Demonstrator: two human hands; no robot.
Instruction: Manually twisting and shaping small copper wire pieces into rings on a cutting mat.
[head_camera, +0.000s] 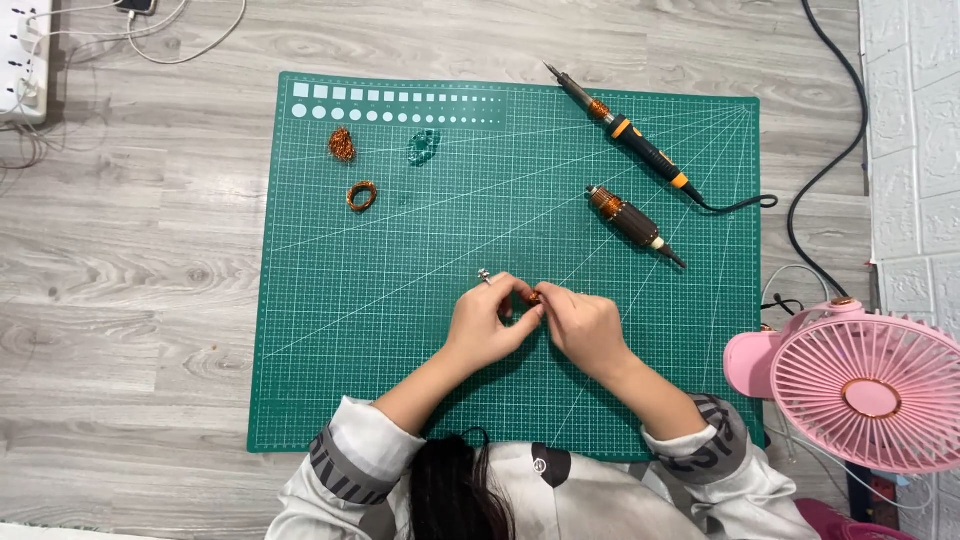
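Both hands meet over the middle of the green cutting mat (380, 300). My left hand (485, 325) and my right hand (583, 325) pinch one small copper-coloured part (535, 297) between their fingertips. A small metal piece (485, 276) sticks out above my left fingers. The part is mostly hidden by the fingers.
Two copper wire coils (342, 144) (362, 195) and a teal wire bundle (424, 146) lie at the mat's upper left. A soldering iron (630, 133) with black cable and a wound motor rotor (628, 223) lie upper right. A pink fan (865, 385) stands at right, a power strip (22, 60) far left.
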